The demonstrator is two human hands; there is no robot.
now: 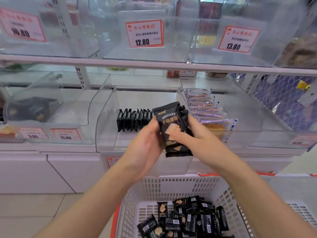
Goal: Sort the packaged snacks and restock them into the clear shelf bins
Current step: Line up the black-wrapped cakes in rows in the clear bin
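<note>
Head view: both hands hold a small stack of black DRYCAKE packets (173, 129) in front of the middle clear bin (106, 134), above the basket. Left hand (147, 145) cups the stack's left edge, fingers curled behind it; right hand (197, 136) grips the right side, thumb pressed across the front packet's lower face. Stack sits between the two palms, long axis near vertical, top tilted slightly left, printed face toward the camera, lettering upright. Inside the bin, a row of black packets (134, 120) stands on edge, just behind and left of the held stack. Neighbouring bin to the right holds purple-and-white cake packs (205, 109), overlapping in a row. White slotted basket (171, 188) below holds a loose pile of black packets (188, 219), lying at mixed angles.
</note>
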